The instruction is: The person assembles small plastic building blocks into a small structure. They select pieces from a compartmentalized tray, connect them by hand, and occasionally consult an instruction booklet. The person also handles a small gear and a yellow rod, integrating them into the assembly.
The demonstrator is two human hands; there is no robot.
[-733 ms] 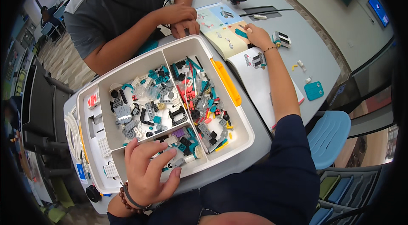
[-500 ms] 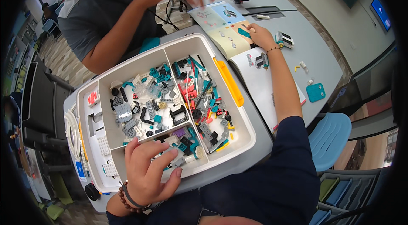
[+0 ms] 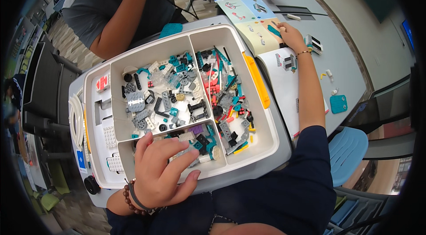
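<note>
On the near edge of the white sorting tray (image 3: pixel 262 148), left hand (image 3: pixel 162 173) sits palm-down in the front compartment, fingers spread over the loose building parts (image 3: pixel 199 139) there, thumb hooked over the tray's front wall. Grip looks splayed, pressing or raking the pile, not pinched on any one piece; can't tell if something is trapped under the fingertips. Right hand (image 3: pixel 290 35) is stretched out well apart from the tray, resting on the open instruction booklet (image 3: pixel 253 22) on the tabletop (image 3: pixel 350 64), fingertips on a teal piece (image 3: pixel 274 31) at the page; grip there is flat, fingers together, not clearly closed around it. Parts are split across three compartments: grey/teal mix at the back left, red/teal sticks at the right, dark and purple bits at the front under the left hand. A small grey and black assembly (image 3: pixel 314 43) sits just beside the right wrist, a teal plate (image 3: pixel 338 103) further down the tabletop. Another person's arm (image 3: pixel 128 17) is across the tray, separate from this work. Judgement: step in hand is part hunting, matching the page against the bin. Next move calls for isolating one piece with a fingertip pinch without scattering the rest.
</note>
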